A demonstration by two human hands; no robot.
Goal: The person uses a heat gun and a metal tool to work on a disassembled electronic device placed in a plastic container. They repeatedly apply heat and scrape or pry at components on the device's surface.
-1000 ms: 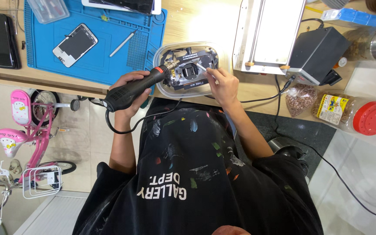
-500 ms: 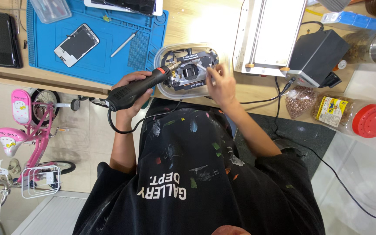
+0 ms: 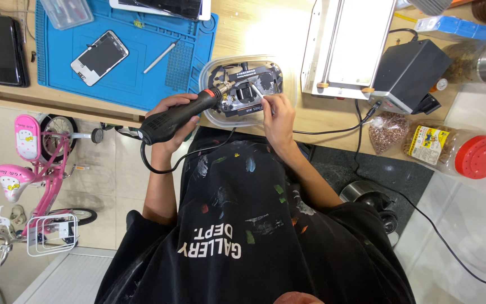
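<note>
A black hot-air gun (image 3: 182, 114) is gripped by the left hand (image 3: 171, 121), fingers closed around its handle, nozzle just past the fingertips over a dark device (image 3: 247, 90) in a clear tray (image 3: 212, 70). Thin tweezers (image 3: 257, 92) are pinched by the right hand (image 3: 278, 117), tip touching the device.

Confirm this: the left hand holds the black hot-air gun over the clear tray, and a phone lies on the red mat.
One detail is wrong: the mat is blue, not red. The head view shows the left hand holding the black hot-air gun over the clear tray, and the phone lying on that blue mat.
</note>
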